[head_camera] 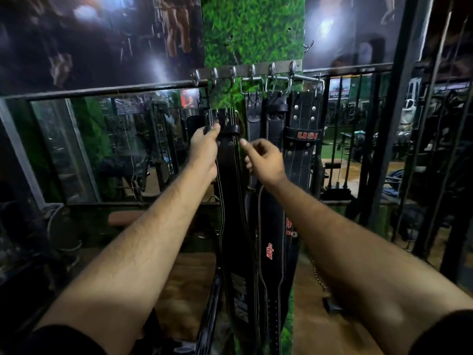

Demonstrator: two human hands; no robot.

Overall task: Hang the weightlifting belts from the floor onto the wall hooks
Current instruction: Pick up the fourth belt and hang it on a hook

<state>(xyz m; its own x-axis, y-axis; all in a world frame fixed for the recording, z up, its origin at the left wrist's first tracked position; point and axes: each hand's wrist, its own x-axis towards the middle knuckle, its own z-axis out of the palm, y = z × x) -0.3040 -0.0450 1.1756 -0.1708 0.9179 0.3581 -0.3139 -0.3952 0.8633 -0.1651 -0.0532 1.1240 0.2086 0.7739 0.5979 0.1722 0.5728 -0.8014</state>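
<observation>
Belt (229, 160): left hand (204, 147) grips its buckle end, right hand (263, 160) loosely curled, empty; buckle blurred.

Both arms reach toward the green wall panel (252, 29); the left hand (204, 144) grips the buckle end of a black belt (231, 190) held just below the hook rail (245, 70); the right hand (263, 160), fingers loosely curled, hovers just beside it; three more belts hang from the hooks, one lettered USI (307, 135), one with red "star" (269, 249) lower down.
</observation>
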